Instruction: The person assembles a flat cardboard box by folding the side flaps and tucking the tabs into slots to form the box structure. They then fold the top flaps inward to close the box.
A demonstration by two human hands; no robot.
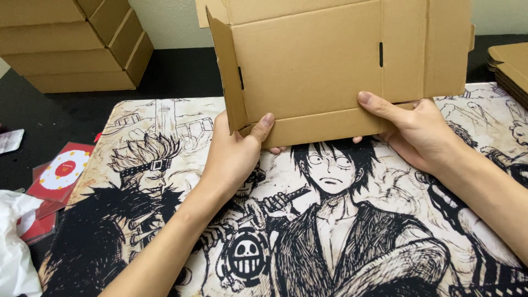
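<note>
Our left hand grips the lower left corner of a flat, unfolded cardboard box: the thumb presses on the near face just beside the raised side flap, and the other fingers are wrapped behind the board, out of sight. Our right hand clasps the lower right part of the same box, its thumb laid flat along the crease above the bottom flap, the remaining fingers hidden behind and below the edge. So both sets of fingers are closed on the cardboard, which we hold nearly upright, just above the worktop, with its upper edge cut off by the top of the view. The left side flap stands folded toward us, just above our left thumb. Narrow slots show in the board above both thumbs.

Directly under our fingers lies a large printed mat with black-and-cream comic drawings, covering most of the dark worktop. Well to the left of our left hand, on the worktop beside the mat, lie some red sleeves with a round white and yellow emblem, and below them a crumpled white plastic bag. Far beyond our left fingers, against the wall, stands a stack of folded cardboard boxes. Beyond our right hand, at the right edge, lies a pile of flat cardboard sheets.
</note>
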